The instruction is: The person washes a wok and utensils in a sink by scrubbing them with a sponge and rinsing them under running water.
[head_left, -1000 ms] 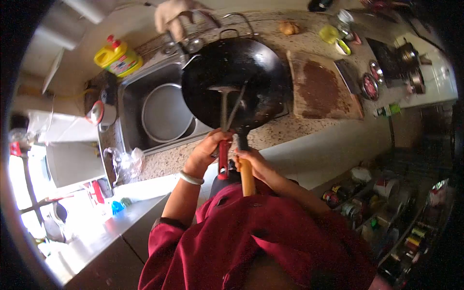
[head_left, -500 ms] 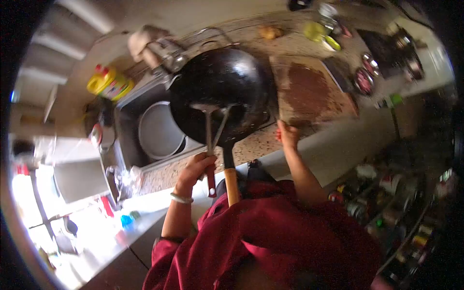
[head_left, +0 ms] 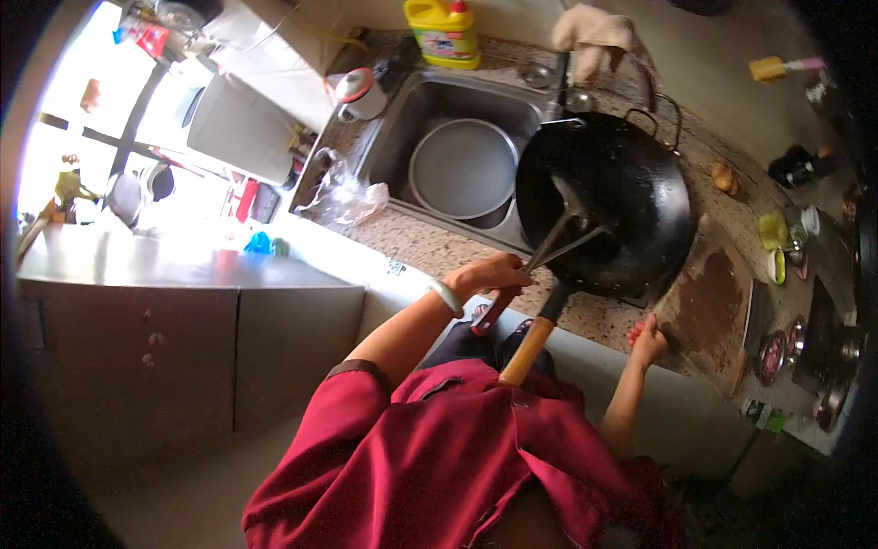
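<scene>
My left hand (head_left: 494,274) is closed round a metal spatula (head_left: 552,236) with a dark red handle. A second slim metal utensil (head_left: 578,244) leaves the same grip; its kind is unclear. Both heads reach over the inside of a black wok (head_left: 640,183), which stands on the counter with its wooden handle (head_left: 529,351) towards me. My right hand (head_left: 647,343) is at the counter's front edge, beside the stained cutting board (head_left: 709,293). Its fingers are curled, with something small and red at them that I cannot make out.
Left of the wok, a sink (head_left: 389,151) holds a round metal basin (head_left: 464,169). A yellow jug (head_left: 444,37), an enamel mug (head_left: 360,93) and a plastic bag (head_left: 343,197) stand around it. At the right are a cleaver (head_left: 754,311) and a bowl of meat (head_left: 771,357).
The view has swung left, bringing in more of the window side and cabinet. My left hand still grips the two utensils over the wok, and my right hand stays by the board.
</scene>
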Action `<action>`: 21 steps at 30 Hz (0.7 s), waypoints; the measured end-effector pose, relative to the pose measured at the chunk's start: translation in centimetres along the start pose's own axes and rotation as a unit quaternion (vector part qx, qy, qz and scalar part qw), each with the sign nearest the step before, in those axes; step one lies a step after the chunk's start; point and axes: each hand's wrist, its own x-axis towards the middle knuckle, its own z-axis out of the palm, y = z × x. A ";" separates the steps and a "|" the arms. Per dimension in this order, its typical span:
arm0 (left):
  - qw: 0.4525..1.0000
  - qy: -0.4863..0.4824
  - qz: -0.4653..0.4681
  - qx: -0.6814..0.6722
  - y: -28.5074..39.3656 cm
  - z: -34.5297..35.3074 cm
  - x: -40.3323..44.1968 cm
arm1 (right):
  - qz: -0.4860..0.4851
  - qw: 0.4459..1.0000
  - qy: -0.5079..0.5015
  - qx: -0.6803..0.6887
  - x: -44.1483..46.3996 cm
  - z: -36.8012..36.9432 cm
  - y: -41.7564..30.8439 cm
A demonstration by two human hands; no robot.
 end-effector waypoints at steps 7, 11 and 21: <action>1.000 -0.014 0.023 -0.006 0.1 -0.6 0.0 | 0.035 0.997 -0.063 -0.011 0.5 -1.0 -0.1; 0.990 0.076 0.098 0.071 -3.1 -2.4 1.0 | 0.007 0.994 -0.054 -0.090 -2.0 -1.8 -2.0; 0.877 0.044 0.119 -0.464 -6.0 -23.6 -1.7 | -0.198 0.947 -0.245 0.055 -26.2 15.3 -17.6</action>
